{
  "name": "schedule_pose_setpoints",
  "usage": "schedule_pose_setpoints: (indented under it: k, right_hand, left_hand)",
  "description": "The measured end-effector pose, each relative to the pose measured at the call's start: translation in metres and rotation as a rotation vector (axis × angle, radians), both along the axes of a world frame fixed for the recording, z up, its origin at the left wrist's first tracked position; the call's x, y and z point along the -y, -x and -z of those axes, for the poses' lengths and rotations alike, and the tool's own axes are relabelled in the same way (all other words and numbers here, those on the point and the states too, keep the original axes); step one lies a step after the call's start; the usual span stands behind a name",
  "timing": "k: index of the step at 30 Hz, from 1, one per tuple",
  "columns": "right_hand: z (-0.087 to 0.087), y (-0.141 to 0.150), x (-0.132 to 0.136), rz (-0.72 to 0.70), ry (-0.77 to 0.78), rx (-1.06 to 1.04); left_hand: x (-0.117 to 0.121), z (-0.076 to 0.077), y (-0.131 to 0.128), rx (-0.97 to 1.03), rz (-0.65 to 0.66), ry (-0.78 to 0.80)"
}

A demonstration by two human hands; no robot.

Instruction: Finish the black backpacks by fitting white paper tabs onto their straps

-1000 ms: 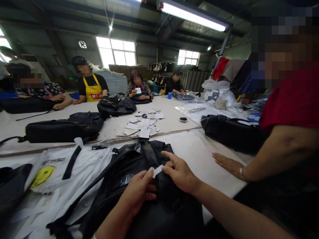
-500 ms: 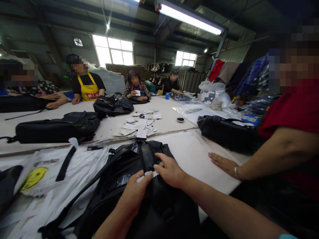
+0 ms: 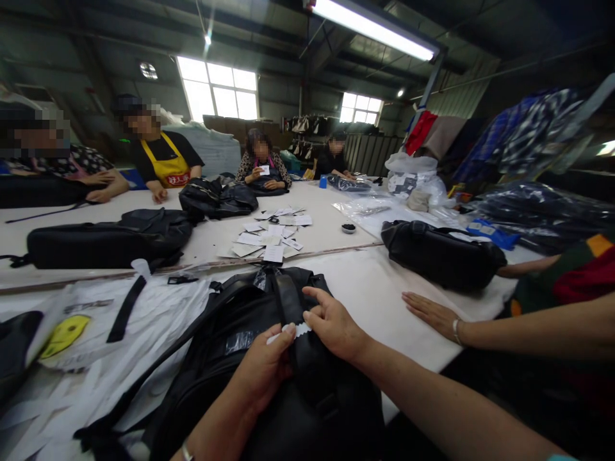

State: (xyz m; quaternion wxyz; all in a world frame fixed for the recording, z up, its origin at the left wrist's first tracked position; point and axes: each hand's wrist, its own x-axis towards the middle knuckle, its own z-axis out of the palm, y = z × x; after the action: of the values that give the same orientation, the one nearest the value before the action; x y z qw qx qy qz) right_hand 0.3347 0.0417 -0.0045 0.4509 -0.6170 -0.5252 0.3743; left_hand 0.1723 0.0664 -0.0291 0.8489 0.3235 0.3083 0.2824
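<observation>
Backpack (image 3: 312, 384), black and smooth, lies before us at the near edge of the white table (image 3: 355, 282); its lowest part leaves the view. Above it we hold one small white strip (image 3: 302, 330) with toothed edge. Our left hand (image 3: 264, 368) pinches one end, thumb pressed on the fingers; our right hand (image 3: 336, 326) pinches the other end with the thumb, while its forefinger points out straight.

We judge the strip very light, thin and easy to crease, so its two ends, between fingertips, seem the right places. The backpack looks soft, rather slippery and more heavy; we would take it by the wide strap (image 3: 286, 298) on top.

To the left, on the same table, we see white plastic with a yellow round print (image 3: 65, 336) and a short black webbing piece (image 3: 127, 310). To the right, a co-worker's hand (image 3: 435, 317) rests flat, fingers slightly apart, and near the far right corner there is a long black bag (image 3: 442, 253).

Past the table's far edge, on the next table, lie scattered white cards (image 3: 276, 234), a small dish (image 3: 348, 228) of dark pieces and another black bag (image 3: 106, 243). Along its far edge co-workers sit, one in a yellow apron (image 3: 175, 169).
</observation>
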Motion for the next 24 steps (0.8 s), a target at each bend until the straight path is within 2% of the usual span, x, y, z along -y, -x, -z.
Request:
schedule_pose_setpoints:
  k: [3,9,12,17,20,22,24]
  right_hand:
    - [-0.001,0.000,0.001,-0.007,-0.018,0.108]
    - [-0.018,-0.002,0.009,-0.116,-0.101,0.262]
    - [-0.023,-0.002,0.017,-0.180,-0.071,0.257]
    - [-0.020,0.002,0.027,-0.263,-0.053,0.279]
    - [-0.019,0.002,0.026,-0.278,-0.055,0.233]
    - [-0.020,-0.002,0.020,-0.247,-0.048,0.179]
    - [-0.021,-0.013,0.009,-0.175,-0.028,0.116]
  left_hand:
    - [0.000,0.000,0.001,-0.052,-0.003,-0.006]
    - [0.003,-0.008,-0.004,-0.084,-0.024,-0.009]
    - [0.004,-0.008,-0.005,-0.135,-0.046,-0.033]
    - [0.004,-0.001,-0.004,-0.177,-0.093,-0.122]
    - [0.002,-0.006,-0.002,-0.192,-0.057,-0.140]
    - [0.000,-0.015,0.004,-0.250,0.010,-0.217]
    - [-0.003,-0.026,0.013,-0.393,0.047,-0.394]
